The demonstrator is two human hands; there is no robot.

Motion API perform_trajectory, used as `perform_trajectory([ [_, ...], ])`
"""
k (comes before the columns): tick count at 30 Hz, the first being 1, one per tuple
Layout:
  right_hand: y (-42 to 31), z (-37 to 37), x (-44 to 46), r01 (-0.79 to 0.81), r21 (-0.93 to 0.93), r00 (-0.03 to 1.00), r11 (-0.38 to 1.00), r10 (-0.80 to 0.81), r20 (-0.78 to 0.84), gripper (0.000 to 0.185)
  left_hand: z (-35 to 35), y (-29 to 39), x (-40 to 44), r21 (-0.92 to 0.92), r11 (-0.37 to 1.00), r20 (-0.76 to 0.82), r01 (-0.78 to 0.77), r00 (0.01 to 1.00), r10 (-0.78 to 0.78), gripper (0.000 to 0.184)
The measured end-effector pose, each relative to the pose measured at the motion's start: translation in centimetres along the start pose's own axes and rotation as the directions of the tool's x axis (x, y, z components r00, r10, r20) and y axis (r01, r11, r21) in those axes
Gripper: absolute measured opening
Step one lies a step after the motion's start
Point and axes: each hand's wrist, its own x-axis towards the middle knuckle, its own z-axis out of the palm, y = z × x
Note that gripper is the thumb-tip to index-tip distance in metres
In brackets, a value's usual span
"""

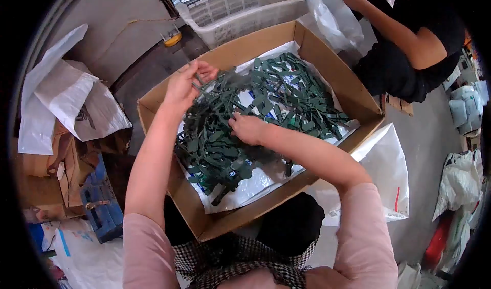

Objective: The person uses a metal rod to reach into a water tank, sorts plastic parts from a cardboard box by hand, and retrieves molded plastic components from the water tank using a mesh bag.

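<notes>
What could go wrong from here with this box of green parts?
Snagging: the dark green parts lie piled across one another, so pulling one could drag others along.
Spill: the left hand is beside the wall of the cardboard box; a part lifted there might drop outside.
Lost parts: the white liner looks loose and wrinkled; small pieces may slip under its edges.
</notes>
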Motion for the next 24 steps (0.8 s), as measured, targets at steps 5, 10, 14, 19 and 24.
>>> perform_trajectory([
  [5,2.1,-3.4,-2.0,-0.04,0.047,0.994,0.998,0.044,-0.096,0.026,0.5,-0.8,-1.0,0.795,0.602,-0.004,0.068,0.994,-0.107,0.027],
  [10,2.1,-8.7,-6.0,0.053,-0.257,0.967,0.965,-0.114,-0.227,0.026,4.1,-4.9,0.5,0.923,0.184,0.302,-0.339,0.932,0.202,0.035],
  [14,4.4,-10.7,-9.3,-0.033,-0.321,0.895,0.947,-0.115,-0.43,0.032,8.3,-5.5,3.0,0.931,0.241,0.276,-0.274,0.961,0.027,0.035],
  [19,6.9,-11.9,-11.1,-0.081,0.378,0.84,0.922,0.267,-0.472,0.117,14.4,-4.0,1.5,0.218,0.974,0.275,0.064,0.953,-0.124,0.022],
  [24,8.6,-13.1,-10.3,0.064,0.616,0.857,0.785,0.274,-0.437,0.101,15.9,-6.3,1.7,-0.346,0.836,0.435,0.425,0.862,-0.259,0.02],
])
